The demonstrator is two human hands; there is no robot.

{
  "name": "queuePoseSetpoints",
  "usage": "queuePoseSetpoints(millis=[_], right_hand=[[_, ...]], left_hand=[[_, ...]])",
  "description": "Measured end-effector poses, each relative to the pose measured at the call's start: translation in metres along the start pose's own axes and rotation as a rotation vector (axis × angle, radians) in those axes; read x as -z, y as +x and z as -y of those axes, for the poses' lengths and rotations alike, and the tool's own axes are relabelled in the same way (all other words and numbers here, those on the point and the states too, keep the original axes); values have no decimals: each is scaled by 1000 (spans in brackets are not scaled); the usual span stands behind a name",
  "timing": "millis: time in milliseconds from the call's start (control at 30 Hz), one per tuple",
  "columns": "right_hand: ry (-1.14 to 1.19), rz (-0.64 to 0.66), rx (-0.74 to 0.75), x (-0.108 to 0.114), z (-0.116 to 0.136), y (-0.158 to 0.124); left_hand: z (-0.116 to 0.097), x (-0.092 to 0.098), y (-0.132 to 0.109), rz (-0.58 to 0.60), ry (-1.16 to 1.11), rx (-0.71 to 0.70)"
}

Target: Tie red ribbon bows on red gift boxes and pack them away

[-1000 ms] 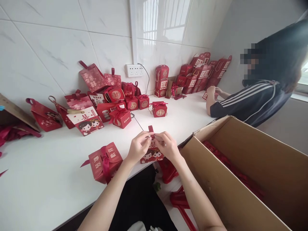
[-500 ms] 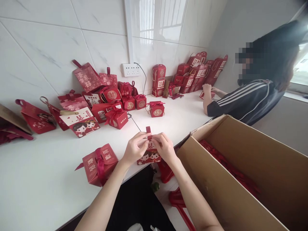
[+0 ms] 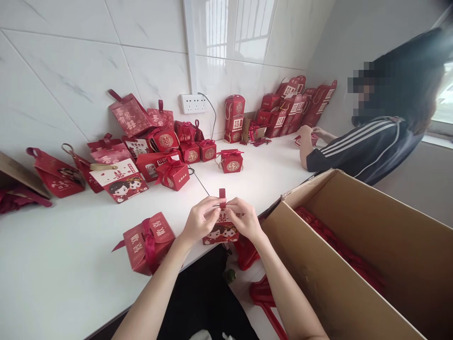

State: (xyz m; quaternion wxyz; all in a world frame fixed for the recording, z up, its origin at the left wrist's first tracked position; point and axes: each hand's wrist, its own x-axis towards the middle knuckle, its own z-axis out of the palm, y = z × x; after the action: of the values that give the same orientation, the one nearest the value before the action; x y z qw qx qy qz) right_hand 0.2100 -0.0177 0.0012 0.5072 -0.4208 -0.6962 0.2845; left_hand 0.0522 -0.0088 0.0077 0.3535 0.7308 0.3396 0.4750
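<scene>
At the front edge of the table stands a small red and white gift box (image 3: 222, 234) with a cartoon couple printed on it. A dark red ribbon loop (image 3: 222, 194) sticks up from its top. My left hand (image 3: 201, 221) pinches the top of the box by the loop, fingers closed. From the other side my right hand (image 3: 245, 220) pinches the same top edge, fingertips close to the left ones. Parts of the box's upper face are hidden behind my fingers. To the left lies a larger red gift box (image 3: 136, 241) with a ribbon around it.
Several red gift boxes (image 3: 173, 174) crowd the table along the tiled wall, and one small red box (image 3: 231, 162) stands apart. A big open cardboard carton (image 3: 318, 255) with red items inside is at my right. Beyond it, a co-worker (image 3: 361, 146) handles a red box.
My hands and the ribbon loop have shifted very slightly to the right, with the fingertips still at the box top. The camera view has moved a little.
</scene>
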Motion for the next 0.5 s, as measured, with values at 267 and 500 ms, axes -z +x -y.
queuePoseSetpoints(millis=[267, 500], right_hand=[[117, 4, -234, 18, 16, 10], [194, -202, -405, 54, 63, 7]], left_hand=[[-8, 6, 4, -10, -152, 158], [-18, 5, -28, 239, -476, 203]])
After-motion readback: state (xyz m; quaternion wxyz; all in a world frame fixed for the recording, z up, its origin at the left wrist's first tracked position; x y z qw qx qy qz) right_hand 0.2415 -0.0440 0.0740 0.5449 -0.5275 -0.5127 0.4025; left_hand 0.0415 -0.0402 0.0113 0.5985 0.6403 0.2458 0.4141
